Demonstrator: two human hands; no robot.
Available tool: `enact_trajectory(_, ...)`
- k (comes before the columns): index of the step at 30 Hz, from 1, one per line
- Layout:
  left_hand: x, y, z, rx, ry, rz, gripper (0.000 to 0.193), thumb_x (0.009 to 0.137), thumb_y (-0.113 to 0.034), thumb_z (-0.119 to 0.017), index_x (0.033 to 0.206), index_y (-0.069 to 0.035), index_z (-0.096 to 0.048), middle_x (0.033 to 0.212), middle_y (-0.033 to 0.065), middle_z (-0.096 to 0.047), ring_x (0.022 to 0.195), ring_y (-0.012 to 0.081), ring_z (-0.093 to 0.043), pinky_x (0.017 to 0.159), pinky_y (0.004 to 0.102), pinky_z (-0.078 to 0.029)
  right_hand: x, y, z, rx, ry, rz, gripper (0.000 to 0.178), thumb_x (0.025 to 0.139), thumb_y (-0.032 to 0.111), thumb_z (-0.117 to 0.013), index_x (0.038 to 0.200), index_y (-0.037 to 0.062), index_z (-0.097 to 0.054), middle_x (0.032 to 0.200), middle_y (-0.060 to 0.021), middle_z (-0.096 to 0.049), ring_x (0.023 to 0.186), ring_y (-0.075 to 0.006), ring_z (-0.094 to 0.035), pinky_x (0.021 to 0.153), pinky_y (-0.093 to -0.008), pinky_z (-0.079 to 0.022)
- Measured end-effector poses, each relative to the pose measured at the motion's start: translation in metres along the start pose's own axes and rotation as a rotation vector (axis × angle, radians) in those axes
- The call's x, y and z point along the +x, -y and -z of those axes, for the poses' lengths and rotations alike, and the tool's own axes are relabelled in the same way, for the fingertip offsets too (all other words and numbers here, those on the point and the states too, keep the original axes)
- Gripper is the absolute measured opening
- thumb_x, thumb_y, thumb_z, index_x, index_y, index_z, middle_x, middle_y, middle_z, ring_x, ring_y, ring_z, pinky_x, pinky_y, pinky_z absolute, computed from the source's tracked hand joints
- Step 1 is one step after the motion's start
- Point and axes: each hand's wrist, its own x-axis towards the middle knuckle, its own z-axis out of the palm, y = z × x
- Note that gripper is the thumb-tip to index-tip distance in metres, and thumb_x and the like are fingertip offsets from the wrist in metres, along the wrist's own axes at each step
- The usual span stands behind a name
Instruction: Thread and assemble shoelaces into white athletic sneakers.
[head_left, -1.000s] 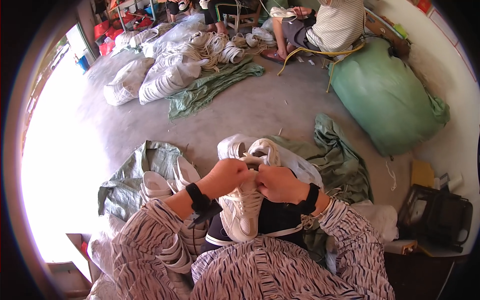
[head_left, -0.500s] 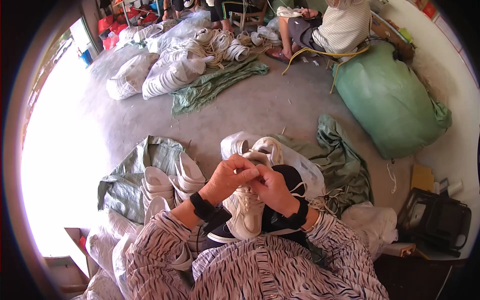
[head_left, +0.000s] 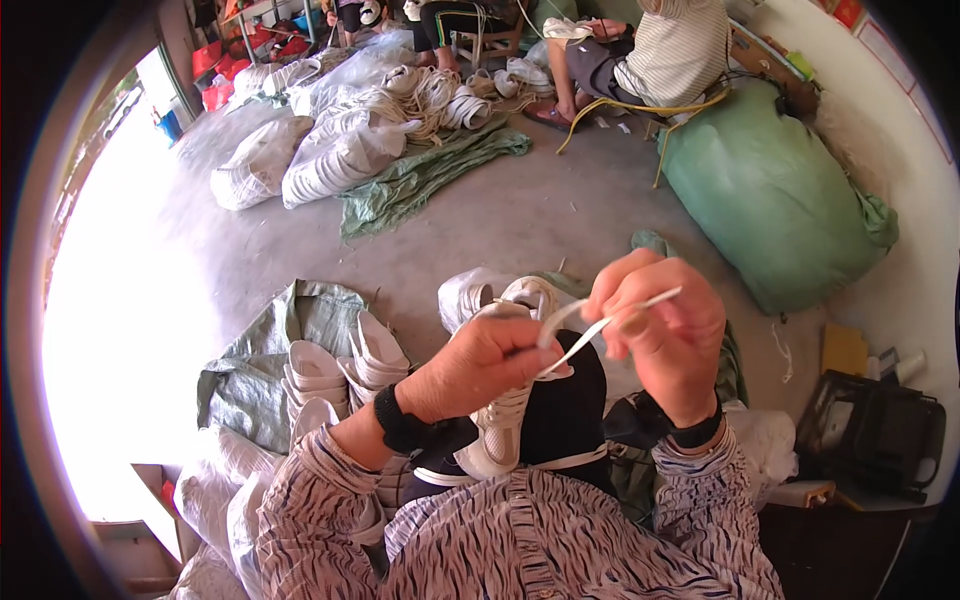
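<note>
A cream lace-up sneaker (head_left: 494,432) stands upright on my lap, its toe toward me. My left hand (head_left: 478,368) is closed over the shoe's upper part, gripping a white shoelace (head_left: 572,350); its fingers hide the shoe's opening. To the right and higher, my right hand (head_left: 662,325) pinches the same lace, which loops between the two hands. A loose lace end sticks out past my right thumb. Just beyond my left hand lies another pale shoe (head_left: 532,292) on clear plastic.
Stacked pale shoe uppers (head_left: 316,368) sit left on a green woven sack (head_left: 262,345). A stuffed green sack (head_left: 770,200) stands far right, beside a seated person (head_left: 675,55). Bagged shoes (head_left: 345,165) and rope-like laces fill the back. A black plastic chair (head_left: 875,435) is at right.
My right hand has moved right and up, away from my left hand, drawing the lace out between them. My left hand has lowered slightly. Both hands were together above the shoe before.
</note>
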Motion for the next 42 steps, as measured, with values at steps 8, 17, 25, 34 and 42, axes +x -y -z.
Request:
enact_trajectory(8, -0.047, 0.032, 0.025, 0.663, -0.332, -0.018, 0.021, 0.082, -0.013, -0.064, 0.098, -0.003, -0.057, 0.084, 0.0065, -0.060, 0.082, 0.0168, -0.059, 0.071, 0.0314, -0.047, -0.053, -0.062, 0.091, 0.645, -0.490, -0.453, 0.011, 0.093, 0.017, -0.054, 0.085, 0.0095, -0.054, 0.066, -0.0031, -0.053, 0.053, -0.0096, -0.043, 0.054, -0.0232, -0.037)
enact_trajectory(17, -0.063, 0.043, 0.019, -0.223, -0.502, 0.455, 0.018, 0.088, -0.018, -0.062, 0.089, -0.001, -0.057, 0.071, 0.0009, -0.057, 0.059, 0.0072, -0.056, 0.059, 0.0217, -0.049, -0.068, -0.090, 0.086, 0.204, -0.455, -0.597, 0.012, 0.090, 0.016, -0.059, 0.085, 0.0052, -0.057, 0.061, -0.0025, -0.054, 0.047, -0.0033, -0.036, 0.042, -0.0179, -0.025)
enact_trajectory(25, -0.066, 0.042, 0.018, -0.208, -0.478, 0.350, 0.023, 0.095, -0.023, -0.050, 0.090, -0.002, -0.059, 0.076, -0.0001, -0.058, 0.067, 0.0073, -0.057, 0.065, 0.0226, -0.050, -0.080, -0.106, 0.045, -0.168, -0.059, -0.736, 0.013, 0.086, 0.015, -0.061, 0.087, 0.0022, -0.062, 0.078, -0.0019, -0.065, 0.053, -0.0036, -0.046, 0.046, -0.0181, -0.037)
enact_trajectory(34, -0.076, 0.039, 0.041, -0.360, -0.792, 0.063, 0.025, 0.097, -0.027, -0.044, 0.096, -0.007, -0.058, 0.097, 0.0038, -0.059, 0.081, 0.0118, -0.056, 0.069, 0.0285, -0.050, -0.099, -0.118, 0.047, 0.160, 0.088, -0.887, 0.012, 0.087, 0.015, -0.061, 0.087, 0.0030, -0.061, 0.075, -0.0032, -0.064, 0.046, -0.0046, -0.045, 0.042, -0.0180, -0.036)
enact_trajectory(42, -0.103, 0.048, 0.082, -0.582, -0.887, -0.130, 0.028, 0.096, -0.026, -0.046, 0.115, -0.008, -0.054, 0.108, 0.0032, -0.059, 0.097, 0.0157, -0.056, 0.091, 0.0385, -0.044, -0.104, -0.121, 0.045, 0.377, -0.085, -0.894, 0.011, 0.090, 0.015, -0.058, 0.088, 0.0035, -0.058, 0.076, -0.0095, -0.066, 0.043, -0.0040, -0.043, 0.039, -0.0171, -0.033)
